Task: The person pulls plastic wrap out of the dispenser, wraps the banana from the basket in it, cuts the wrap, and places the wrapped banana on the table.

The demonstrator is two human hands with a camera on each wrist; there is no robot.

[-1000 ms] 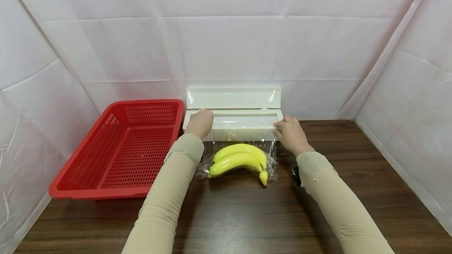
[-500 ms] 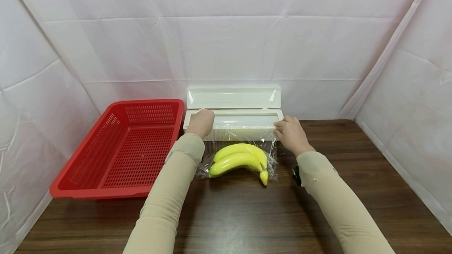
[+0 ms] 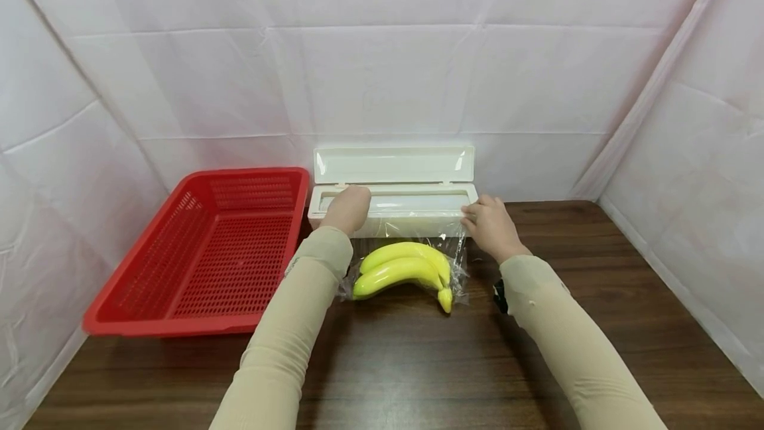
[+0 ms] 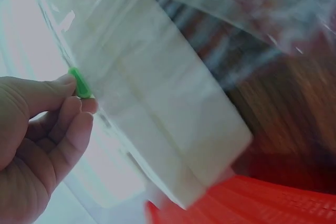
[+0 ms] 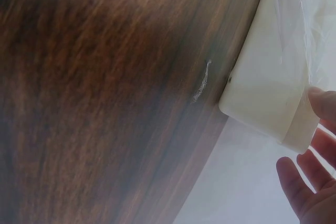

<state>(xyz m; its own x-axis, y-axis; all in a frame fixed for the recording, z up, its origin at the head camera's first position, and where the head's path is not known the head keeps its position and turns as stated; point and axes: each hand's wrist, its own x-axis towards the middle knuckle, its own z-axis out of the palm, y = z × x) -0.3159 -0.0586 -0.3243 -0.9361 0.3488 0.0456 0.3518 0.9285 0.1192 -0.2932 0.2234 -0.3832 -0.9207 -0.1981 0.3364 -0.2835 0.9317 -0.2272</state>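
Note:
A white cling film dispenser (image 3: 412,225) lies at the back of the table, its lid (image 3: 394,166) raised. My left hand (image 3: 347,210) is at its left part; in the left wrist view, thumb and finger pinch a small green slider cutter (image 4: 80,83) on the dispenser's edge. My right hand (image 3: 492,227) grips the dispenser's right end, thumb on the front edge over the film. Clear cling film (image 3: 458,277) runs from the dispenser down over a bunch of yellow bananas (image 3: 396,275) in front. The stem end pokes out of the film.
To the left stands a red perforated plastic basket (image 3: 298,217), close to the dispenser's left end. White cloth walls (image 3: 382,85) enclose the brown wooden table (image 3: 394,363) at the back and sides. A scrap of film (image 5: 202,82) lies near the dispenser's right end.
My left hand has slid a little to the right along the dispenser's edge, uncovering more of its left end. The right hand and the bananas stay in place.

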